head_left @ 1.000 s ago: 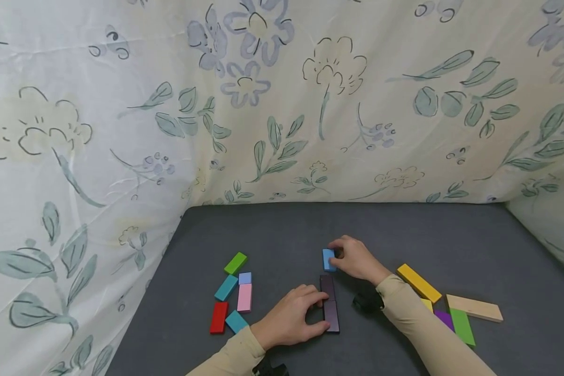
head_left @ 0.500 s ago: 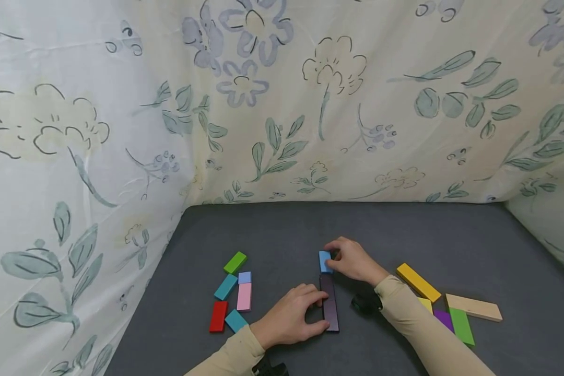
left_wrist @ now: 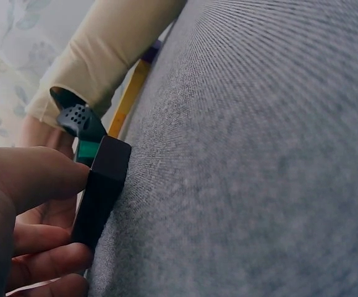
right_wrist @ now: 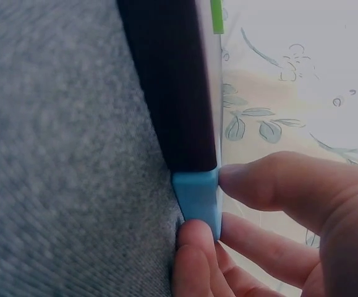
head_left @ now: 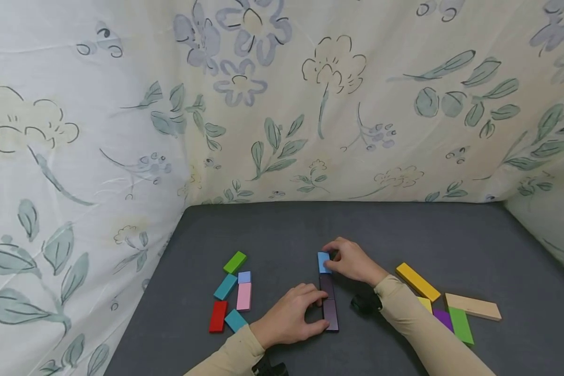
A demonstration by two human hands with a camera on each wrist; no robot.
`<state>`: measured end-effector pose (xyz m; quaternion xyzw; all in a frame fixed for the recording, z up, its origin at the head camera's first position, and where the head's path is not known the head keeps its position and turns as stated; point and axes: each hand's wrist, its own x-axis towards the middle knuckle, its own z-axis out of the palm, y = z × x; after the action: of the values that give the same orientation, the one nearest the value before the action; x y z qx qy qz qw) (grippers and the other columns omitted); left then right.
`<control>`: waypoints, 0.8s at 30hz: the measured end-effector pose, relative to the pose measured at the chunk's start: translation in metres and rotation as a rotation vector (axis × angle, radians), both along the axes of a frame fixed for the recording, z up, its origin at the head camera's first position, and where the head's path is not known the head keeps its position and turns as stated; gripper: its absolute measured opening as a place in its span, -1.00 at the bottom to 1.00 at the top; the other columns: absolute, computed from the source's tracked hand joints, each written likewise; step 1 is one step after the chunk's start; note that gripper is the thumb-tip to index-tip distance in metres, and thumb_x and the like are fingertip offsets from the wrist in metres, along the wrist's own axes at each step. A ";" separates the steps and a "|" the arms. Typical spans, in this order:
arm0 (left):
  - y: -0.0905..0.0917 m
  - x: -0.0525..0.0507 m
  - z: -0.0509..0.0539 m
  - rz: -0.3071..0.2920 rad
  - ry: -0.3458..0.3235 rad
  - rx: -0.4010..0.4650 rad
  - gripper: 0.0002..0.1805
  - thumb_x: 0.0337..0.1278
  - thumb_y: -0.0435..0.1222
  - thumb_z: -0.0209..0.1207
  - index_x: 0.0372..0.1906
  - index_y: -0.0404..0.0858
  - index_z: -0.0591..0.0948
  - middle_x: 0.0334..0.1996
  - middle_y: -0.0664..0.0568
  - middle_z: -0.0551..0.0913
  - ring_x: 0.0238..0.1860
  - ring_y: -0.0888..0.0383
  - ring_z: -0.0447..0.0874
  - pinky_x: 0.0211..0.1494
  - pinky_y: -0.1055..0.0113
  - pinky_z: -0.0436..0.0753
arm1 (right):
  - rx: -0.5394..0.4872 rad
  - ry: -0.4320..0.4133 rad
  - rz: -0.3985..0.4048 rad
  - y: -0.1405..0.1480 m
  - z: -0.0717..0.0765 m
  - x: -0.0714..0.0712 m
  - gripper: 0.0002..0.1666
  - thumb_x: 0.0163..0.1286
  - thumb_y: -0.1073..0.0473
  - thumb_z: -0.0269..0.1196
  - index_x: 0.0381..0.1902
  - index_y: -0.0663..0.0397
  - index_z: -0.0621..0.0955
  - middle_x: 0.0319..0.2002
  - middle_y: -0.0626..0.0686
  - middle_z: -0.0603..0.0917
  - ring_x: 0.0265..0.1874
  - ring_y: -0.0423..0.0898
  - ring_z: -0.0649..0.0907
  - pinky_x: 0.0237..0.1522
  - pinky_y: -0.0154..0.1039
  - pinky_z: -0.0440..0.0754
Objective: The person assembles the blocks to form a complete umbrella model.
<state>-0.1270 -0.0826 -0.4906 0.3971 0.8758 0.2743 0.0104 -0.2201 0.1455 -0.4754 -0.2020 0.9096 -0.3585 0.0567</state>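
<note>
Two dark purple blocks [head_left: 330, 315] lie end to end in a column on the dark table, and a light blue block [head_left: 324, 262] stands in line at their far end. My right hand [head_left: 355, 262] pinches the blue block between thumb and fingers. In the right wrist view the blue block [right_wrist: 197, 195] meets the end of the dark block [right_wrist: 175, 86]. My left hand [head_left: 291, 317] rests at the left side of the dark blocks, thumb and fingertips on them; in the left wrist view its thumb and fingers touch the dark block [left_wrist: 98, 198].
Left on the table [head_left: 282, 230] lie green [head_left: 235, 262], teal [head_left: 225, 287], red [head_left: 218, 316], pink [head_left: 244, 296] and small blue [head_left: 244, 277] blocks. Right of my right forearm are yellow [head_left: 418, 282], purple [head_left: 443, 319], green [head_left: 461, 326] and tan [head_left: 473, 306] blocks. Patterned cloth [head_left: 338, 104] hangs behind.
My right hand has moved the light blue block slightly left and nearer, from apart to against the far dark block. My left hand has stayed in place.
</note>
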 end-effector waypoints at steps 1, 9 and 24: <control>0.000 0.000 0.000 0.000 0.001 0.001 -0.56 0.36 0.00 0.31 0.21 -0.12 0.65 -0.16 0.21 0.59 -0.17 0.34 0.48 -0.07 0.50 0.48 | -0.004 -0.002 0.002 0.000 0.000 0.000 -0.60 0.37 0.21 0.41 0.14 0.21 0.69 -0.02 0.14 0.64 -0.29 -0.15 0.65 -0.34 -0.24 0.63; 0.000 0.001 -0.002 0.002 0.016 -0.002 -0.56 0.37 0.00 0.30 0.21 -0.12 0.65 -0.15 0.21 0.59 -0.18 0.34 0.48 -0.08 0.51 0.48 | -0.017 -0.016 0.007 0.001 -0.003 0.000 -0.60 0.36 0.19 0.42 0.12 0.19 0.69 -0.03 0.12 0.62 -0.30 -0.16 0.65 -0.34 -0.24 0.63; -0.001 0.002 -0.004 0.012 -0.005 -0.023 -0.54 0.37 0.03 0.29 0.23 -0.10 0.64 -0.16 0.24 0.58 -0.17 0.35 0.47 -0.07 0.50 0.47 | -0.030 -0.024 0.004 0.003 -0.004 -0.001 -0.61 0.36 0.16 0.44 0.11 0.15 0.70 0.01 0.11 0.63 -0.28 -0.16 0.62 -0.32 -0.22 0.61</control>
<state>-0.1246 -0.0833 -0.4942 0.3911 0.8812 0.2652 0.0157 -0.2208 0.1487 -0.4799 -0.2002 0.9031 -0.3742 0.0652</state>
